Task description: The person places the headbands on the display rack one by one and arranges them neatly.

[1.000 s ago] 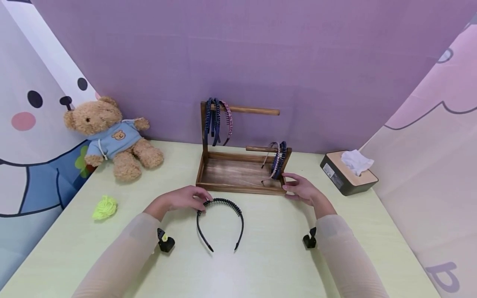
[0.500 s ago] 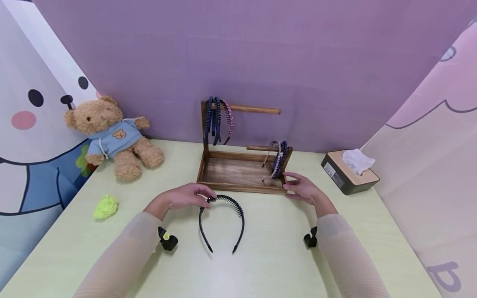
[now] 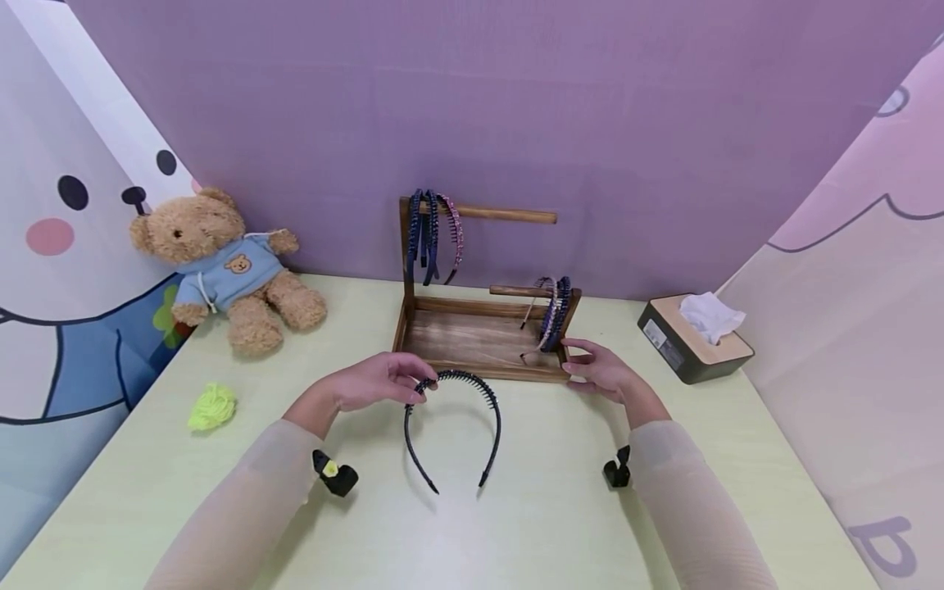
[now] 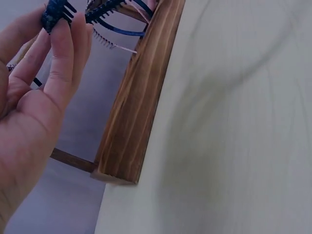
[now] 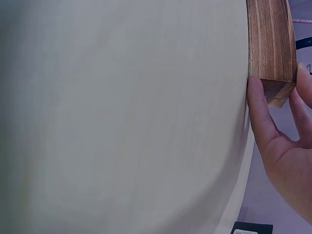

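Note:
My left hand (image 3: 379, 382) pinches a black toothed headband (image 3: 496, 411) near its upper left side. The band hangs over the table in front of a wooden headband rack (image 3: 479, 373), its two ends pointing toward me. In the left wrist view, the thumb and fingertips meet on the toothed part of the headband (image 4: 57, 15). My right hand (image 3: 599, 371) grips the rack's right front corner, seen in the right wrist view with fingers on either side of the wooden end (image 5: 273, 48). Dark blue and pink headbands (image 3: 435, 233) hang from the upper bar; more headbands (image 3: 555, 315) hang from the lower bar.
A teddy bear (image 3: 236, 270) in a blue top sits at the back left, with a bundle of neon yellow yarn (image 3: 212, 406) nearer me. To the rack's right stands a tissue box (image 3: 693, 340). A purple cloth wall (image 3: 472, 123) rises behind.
My left hand has moved slightly right and away from me, raising the black headband and bringing it closer to the rack. The right hand keeps its place at the rack's corner.

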The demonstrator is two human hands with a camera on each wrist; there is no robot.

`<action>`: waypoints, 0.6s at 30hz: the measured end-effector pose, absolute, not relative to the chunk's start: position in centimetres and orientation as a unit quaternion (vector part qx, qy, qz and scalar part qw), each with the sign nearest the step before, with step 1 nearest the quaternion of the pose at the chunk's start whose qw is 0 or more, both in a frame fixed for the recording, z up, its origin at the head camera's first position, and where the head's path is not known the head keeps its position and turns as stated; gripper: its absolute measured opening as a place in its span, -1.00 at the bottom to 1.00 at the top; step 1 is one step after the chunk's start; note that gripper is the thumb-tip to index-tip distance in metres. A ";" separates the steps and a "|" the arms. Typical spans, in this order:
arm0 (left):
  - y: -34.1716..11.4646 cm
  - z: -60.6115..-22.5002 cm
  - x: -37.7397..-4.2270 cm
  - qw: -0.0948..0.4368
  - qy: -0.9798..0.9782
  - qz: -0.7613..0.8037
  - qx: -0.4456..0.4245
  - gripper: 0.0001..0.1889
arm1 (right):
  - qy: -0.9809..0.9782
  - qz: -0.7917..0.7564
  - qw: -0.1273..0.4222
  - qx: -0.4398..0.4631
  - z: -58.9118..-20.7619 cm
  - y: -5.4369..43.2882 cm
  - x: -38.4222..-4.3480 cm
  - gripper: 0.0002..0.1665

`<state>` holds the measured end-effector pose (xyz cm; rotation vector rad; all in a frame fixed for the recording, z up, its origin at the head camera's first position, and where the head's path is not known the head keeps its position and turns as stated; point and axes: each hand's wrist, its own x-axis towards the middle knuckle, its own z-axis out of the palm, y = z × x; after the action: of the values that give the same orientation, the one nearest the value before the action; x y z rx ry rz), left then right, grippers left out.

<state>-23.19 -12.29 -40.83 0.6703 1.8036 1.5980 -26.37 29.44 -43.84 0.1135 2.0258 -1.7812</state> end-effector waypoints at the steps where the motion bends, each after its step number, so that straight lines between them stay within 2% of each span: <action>1: -12.2 -40.8 -23.2 0.310 0.685 0.608 0.257 -0.57 | 0.732 -0.644 0.220 0.041 -43.8 29.4 -26.4 -0.27; 8: -11.6 -40.0 -23.1 0.253 0.701 0.618 0.250 -0.57 | 0.728 -0.648 0.219 0.045 -43.7 29.3 -26.4 -0.28; 18: -10.2 -38.8 -22.8 0.112 0.736 0.635 0.205 -0.58 | 0.729 -0.647 0.217 0.050 -43.9 29.4 -26.2 -0.28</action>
<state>-22.76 -10.17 -38.76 0.6013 2.1609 1.8639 -26.25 29.36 -43.87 0.1377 2.0199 -1.7934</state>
